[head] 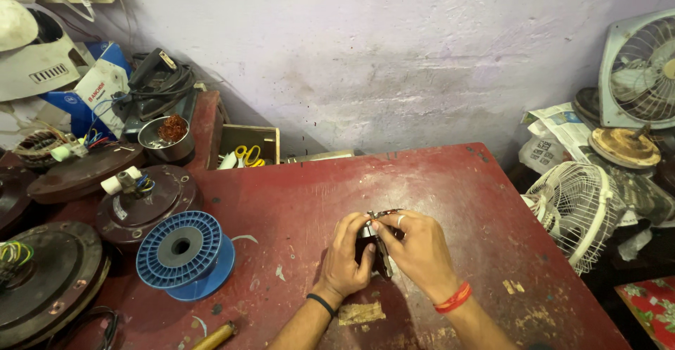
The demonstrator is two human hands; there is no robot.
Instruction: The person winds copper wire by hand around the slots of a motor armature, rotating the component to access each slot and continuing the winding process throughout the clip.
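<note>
Metal pliers [383, 251] pinched in right hand [418, 251] fingers, left hand [346, 258] fingers closed around small part [365, 232], red table [450, 188].

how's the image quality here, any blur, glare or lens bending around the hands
Head view: even, soft light, no hard glare on the red table; left hand and right hand are fairly sharp, but the small metal tool between them is too small to make out; faint shadow under the hands; wide-angle bending at the edges curves the blue spool and white fan guard.
</note>
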